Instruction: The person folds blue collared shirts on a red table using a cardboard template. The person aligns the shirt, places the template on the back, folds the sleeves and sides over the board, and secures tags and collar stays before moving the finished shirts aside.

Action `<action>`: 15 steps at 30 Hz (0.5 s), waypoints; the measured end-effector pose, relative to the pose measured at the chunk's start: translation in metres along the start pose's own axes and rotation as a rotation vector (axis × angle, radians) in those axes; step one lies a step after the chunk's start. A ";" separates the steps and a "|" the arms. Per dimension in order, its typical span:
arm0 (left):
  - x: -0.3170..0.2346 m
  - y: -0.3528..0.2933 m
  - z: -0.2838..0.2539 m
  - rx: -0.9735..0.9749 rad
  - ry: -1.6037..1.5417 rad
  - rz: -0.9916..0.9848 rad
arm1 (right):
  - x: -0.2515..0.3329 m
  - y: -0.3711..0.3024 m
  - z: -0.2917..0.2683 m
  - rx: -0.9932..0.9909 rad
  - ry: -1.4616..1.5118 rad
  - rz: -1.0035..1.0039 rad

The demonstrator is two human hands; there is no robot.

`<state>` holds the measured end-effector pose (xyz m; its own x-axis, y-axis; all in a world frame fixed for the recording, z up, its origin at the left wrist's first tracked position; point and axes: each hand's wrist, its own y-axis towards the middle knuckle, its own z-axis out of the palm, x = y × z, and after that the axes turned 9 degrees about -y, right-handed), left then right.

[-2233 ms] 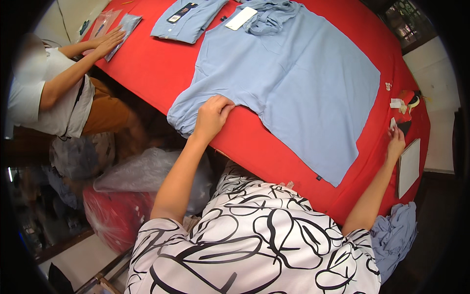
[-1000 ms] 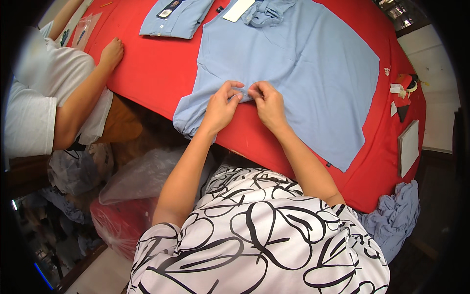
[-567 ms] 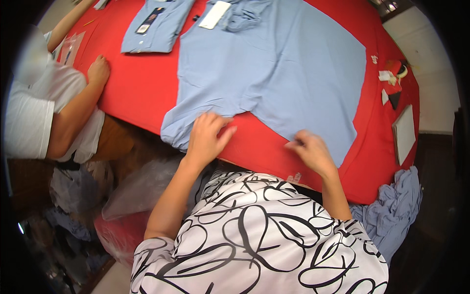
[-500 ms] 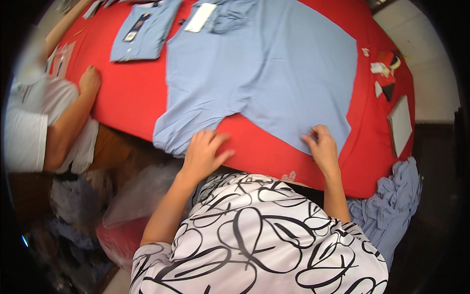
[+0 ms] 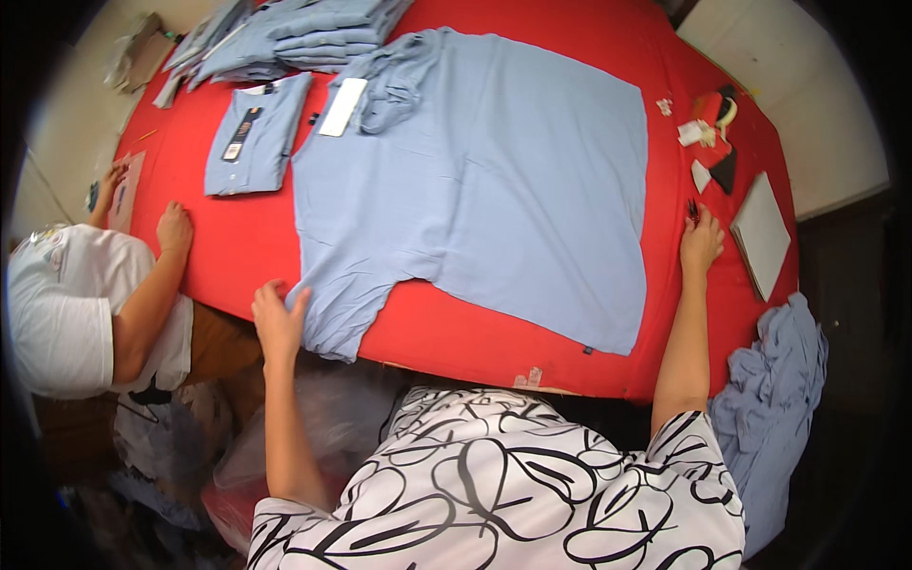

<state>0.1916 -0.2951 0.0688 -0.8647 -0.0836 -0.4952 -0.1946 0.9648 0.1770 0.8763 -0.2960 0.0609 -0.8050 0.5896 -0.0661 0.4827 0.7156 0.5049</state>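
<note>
A light blue garment [image 5: 532, 180] lies spread over the red-covered table [image 5: 456, 328] in front of me, with a white tag [image 5: 344, 107] near its bunched collar end. At its near left corner, my left hand [image 5: 277, 328] is open, thumb and fingers apart, beside the gathered sleeve [image 5: 332, 313]. To the right of the garment, my right hand [image 5: 701, 245] has its fingers closed around small dark thread snips [image 5: 693, 211], low over the red cloth. The snips are partly hidden by the fingers.
A folded blue shirt [image 5: 256, 142] and a stack of folded shirts [image 5: 328, 38] lie farther back. On the right are scraps with a tape roll [image 5: 727, 114], a pale flat pad [image 5: 763, 236] and hanging blue cloth [image 5: 769, 380]. A co-worker's hand [image 5: 174, 228] rests at the left edge.
My left hand has moved left to the sleeve. My right hand has gone from the garment's lower edge out to the right, where the snips now show. The view has shifted, revealing the shirt stack.
</note>
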 end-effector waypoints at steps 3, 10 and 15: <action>-0.007 -0.006 -0.002 0.228 0.021 -0.038 | 0.036 0.021 -0.034 0.479 0.034 0.074; -0.010 -0.053 -0.004 -0.164 -0.797 -0.256 | 0.058 -0.130 -0.097 0.564 0.470 -0.282; 0.006 -0.082 -0.055 0.184 -0.436 -0.309 | -0.016 -0.149 -0.132 0.941 0.577 -0.187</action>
<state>0.1772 -0.3881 0.0985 -0.5009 -0.2964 -0.8131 -0.2906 0.9426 -0.1645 0.7712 -0.4614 0.1004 -0.8137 0.3557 0.4598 0.2092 0.9171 -0.3394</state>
